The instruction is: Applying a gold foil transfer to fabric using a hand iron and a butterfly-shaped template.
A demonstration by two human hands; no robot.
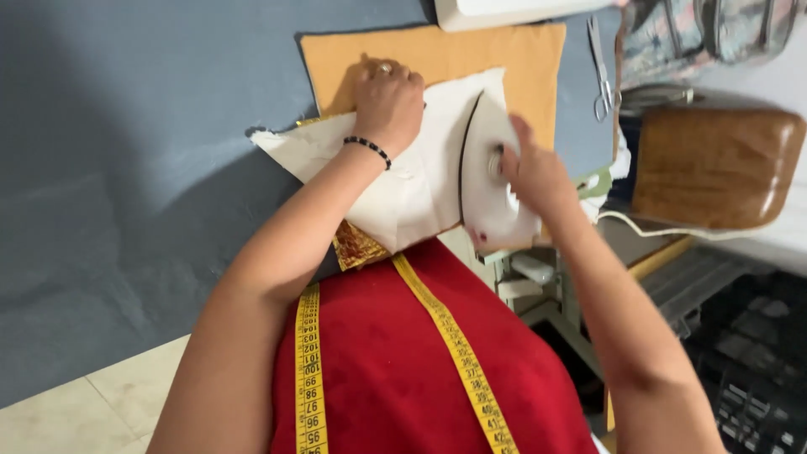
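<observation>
yellow tape measure below; left hand flat on white cloth, right hand gripping iron

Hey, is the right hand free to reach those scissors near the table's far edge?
Probably not as things stand: the right hand grips the white iron on the white fabric. The scissors lie just beyond with nothing between, so it looks reachable once the iron is released.

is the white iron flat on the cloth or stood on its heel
Flat: the white iron lies soleplate down on the white cloth, right hand gripping its handle, left hand pressing the cloth.
</observation>
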